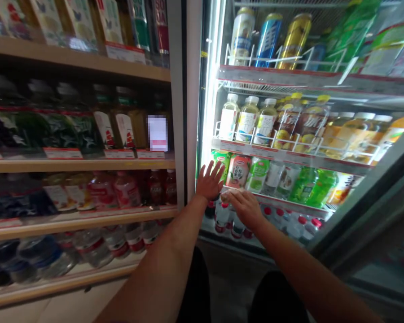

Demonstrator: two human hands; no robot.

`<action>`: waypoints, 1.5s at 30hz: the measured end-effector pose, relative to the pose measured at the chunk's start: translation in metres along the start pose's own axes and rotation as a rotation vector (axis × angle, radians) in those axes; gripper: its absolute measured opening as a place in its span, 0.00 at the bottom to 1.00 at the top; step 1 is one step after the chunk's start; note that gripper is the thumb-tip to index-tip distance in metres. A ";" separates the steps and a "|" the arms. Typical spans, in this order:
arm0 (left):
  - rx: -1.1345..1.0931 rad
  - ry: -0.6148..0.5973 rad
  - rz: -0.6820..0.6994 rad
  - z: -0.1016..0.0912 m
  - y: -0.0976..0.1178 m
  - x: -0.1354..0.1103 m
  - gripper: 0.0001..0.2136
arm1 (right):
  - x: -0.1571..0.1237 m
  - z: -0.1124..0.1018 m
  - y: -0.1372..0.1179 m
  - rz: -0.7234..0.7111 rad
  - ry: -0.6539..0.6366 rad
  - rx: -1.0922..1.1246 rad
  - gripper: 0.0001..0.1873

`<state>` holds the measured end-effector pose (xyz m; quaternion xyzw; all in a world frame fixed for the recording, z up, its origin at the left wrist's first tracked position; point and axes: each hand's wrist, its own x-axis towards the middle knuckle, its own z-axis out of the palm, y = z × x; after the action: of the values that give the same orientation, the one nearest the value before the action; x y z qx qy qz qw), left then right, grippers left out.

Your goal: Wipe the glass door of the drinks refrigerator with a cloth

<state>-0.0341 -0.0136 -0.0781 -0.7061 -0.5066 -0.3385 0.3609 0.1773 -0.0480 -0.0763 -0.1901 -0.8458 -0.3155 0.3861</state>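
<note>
My left hand (pixel 209 181) reaches into the lit fridge with its fingers spread and nothing in them. It is in front of a green carton-like drink (pixel 222 160) at the left end of the lower shelf, beside a pink drink (pixel 239 171). Close by on the right, my right hand (pixel 245 207) has its fingers together and bent at the front of that shelf. What its fingertips hold, if anything, is hidden. Just under them stands a clear bottle with a red cap (pixel 222 217).
Shelves of bottled drinks (pixel 126 190) stand left of the fridge frame (pixel 188 98). Inside the fridge, white-capped bottles (pixel 247 119) and cans (pixel 268 39) fill higher shelves. An open glass door (pixel 366 220) with a dark frame slants along the right side.
</note>
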 end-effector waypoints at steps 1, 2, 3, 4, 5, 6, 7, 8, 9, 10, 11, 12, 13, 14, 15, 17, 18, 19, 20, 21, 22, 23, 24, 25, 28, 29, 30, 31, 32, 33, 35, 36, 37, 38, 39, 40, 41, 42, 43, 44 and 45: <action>0.007 0.021 0.008 0.001 0.000 0.000 0.26 | 0.006 -0.001 0.000 0.029 0.013 0.004 0.16; 0.017 0.044 0.017 0.001 0.000 0.000 0.26 | 0.012 -0.002 0.001 0.057 0.036 0.002 0.17; 0.028 0.068 0.026 0.002 0.000 0.000 0.26 | 0.017 -0.002 0.001 0.072 0.054 -0.003 0.17; 0.040 0.084 0.035 0.002 0.000 -0.001 0.26 | 0.019 -0.001 0.001 0.071 0.064 -0.010 0.17; 0.052 0.091 0.039 0.002 0.000 -0.001 0.26 | 0.019 0.002 -0.001 0.055 0.063 -0.020 0.17; 0.063 0.089 0.041 0.002 0.000 -0.001 0.26 | 0.017 0.004 -0.003 0.023 0.051 -0.030 0.16; 0.071 0.086 0.043 0.002 0.000 -0.001 0.26 | 0.014 0.007 -0.006 -0.017 0.028 -0.035 0.14; 0.079 0.087 0.045 0.002 0.000 -0.001 0.25 | 0.011 0.009 -0.008 -0.050 -0.001 -0.035 0.13; 0.087 0.093 0.049 0.002 0.000 -0.001 0.25 | 0.009 0.010 -0.009 -0.068 -0.029 -0.035 0.12; 0.097 0.105 0.054 0.002 -0.001 -0.001 0.25 | 0.009 0.010 -0.009 -0.066 -0.042 -0.037 0.11; 0.107 0.120 0.060 0.002 -0.001 -0.001 0.25 | 0.010 0.009 -0.008 -0.049 -0.043 -0.037 0.12; 0.116 0.136 0.064 0.003 -0.001 -0.001 0.24 | 0.012 0.007 -0.006 -0.019 -0.030 -0.036 0.12; 0.121 0.145 0.066 0.003 -0.002 -0.002 0.24 | 0.015 0.005 -0.004 0.014 -0.007 -0.033 0.13; 0.121 0.148 0.066 0.003 -0.002 -0.002 0.24 | 0.017 0.003 -0.002 0.043 0.017 -0.028 0.15; 0.118 0.150 0.066 0.003 -0.002 -0.002 0.24 | 0.018 0.002 -0.001 0.062 0.034 -0.024 0.15; 0.113 0.154 0.066 0.003 -0.002 -0.001 0.24 | 0.016 0.002 -0.001 0.053 0.046 -0.016 0.15; 0.112 0.152 0.064 0.003 -0.002 -0.001 0.24 | 0.013 0.003 -0.003 0.024 0.030 -0.013 0.13; 0.110 0.150 0.062 0.003 -0.002 -0.001 0.25 | 0.010 0.003 -0.004 -0.015 0.007 -0.006 0.12; 0.105 0.149 0.058 0.003 -0.002 -0.001 0.25 | 0.008 0.003 -0.004 -0.046 -0.016 0.000 0.11; 0.097 0.147 0.055 0.003 -0.002 -0.001 0.25 | 0.007 0.003 -0.004 -0.063 -0.033 0.004 0.10; 0.089 0.147 0.051 0.002 -0.002 -0.001 0.25 | 0.009 0.000 -0.002 -0.058 -0.039 0.000 0.11; 0.081 0.146 0.048 0.002 -0.003 -0.001 0.25 | 0.012 -0.003 0.002 -0.031 -0.029 -0.010 0.12; 0.074 0.144 0.046 0.002 -0.002 -0.001 0.25 | 0.016 -0.006 0.006 0.010 0.000 -0.019 0.13; 0.069 0.141 0.044 0.002 -0.002 -0.001 0.25 | 0.020 -0.009 0.010 0.054 0.040 -0.025 0.14; 0.068 0.136 0.040 0.002 -0.002 -0.001 0.25 | 0.027 -0.015 0.018 0.102 0.127 -0.024 0.17; 0.073 0.139 0.042 0.001 -0.002 -0.001 0.25 | 0.026 -0.015 0.018 0.077 0.124 -0.026 0.17; 0.079 0.144 0.046 0.001 -0.002 -0.001 0.25 | 0.025 -0.015 0.018 0.042 0.103 -0.029 0.17; 0.084 0.148 0.049 0.001 -0.002 -0.001 0.25 | 0.025 -0.015 0.018 0.006 0.073 -0.032 0.17; 0.086 0.150 0.053 0.001 -0.002 -0.001 0.25 | 0.025 -0.015 0.019 -0.017 0.047 -0.033 0.16; 0.084 0.153 0.058 0.000 -0.002 0.000 0.25 | 0.028 -0.017 0.021 -0.022 0.039 -0.034 0.16; 0.077 0.166 0.065 0.000 -0.002 0.000 0.25 | 0.040 -0.021 0.027 0.022 0.082 -0.035 0.17; 0.075 0.170 0.063 0.000 -0.002 0.000 0.26 | 0.048 -0.023 0.031 0.059 0.126 -0.038 0.18; 0.073 0.171 0.062 0.001 -0.002 0.000 0.26 | 0.055 -0.025 0.034 0.097 0.179 -0.043 0.19; 0.072 0.170 0.059 0.001 -0.002 0.000 0.26 | 0.062 -0.026 0.036 0.133 0.226 -0.050 0.19; 0.069 0.165 0.054 0.001 -0.002 0.000 0.26 | 0.066 -0.026 0.038 0.150 0.254 -0.058 0.19; 0.064 0.157 0.051 0.001 -0.002 0.000 0.26 | 0.068 -0.025 0.038 0.141 0.253 -0.066 0.19; 0.060 0.152 0.050 0.002 -0.002 0.000 0.26 | 0.069 -0.024 0.037 0.106 0.228 -0.075 0.18; 0.055 0.153 0.051 0.002 -0.002 0.000 0.25 | 0.068 -0.023 0.037 0.058 0.191 -0.083 0.17; 0.052 0.159 0.054 0.003 -0.002 0.000 0.25 | 0.069 -0.023 0.036 0.007 0.150 -0.089 0.16; 0.049 0.168 0.056 0.003 -0.002 0.000 0.25 | 0.070 -0.024 0.037 -0.035 0.114 -0.095 0.16; 0.046 0.179 0.058 0.003 -0.002 0.000 0.24 | 0.074 -0.026 0.040 -0.055 0.094 -0.101 0.16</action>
<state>-0.0359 -0.0104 -0.0788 -0.6792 -0.4592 -0.3779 0.4303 0.1672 -0.0312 0.0092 -0.1707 -0.8147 -0.3768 0.4064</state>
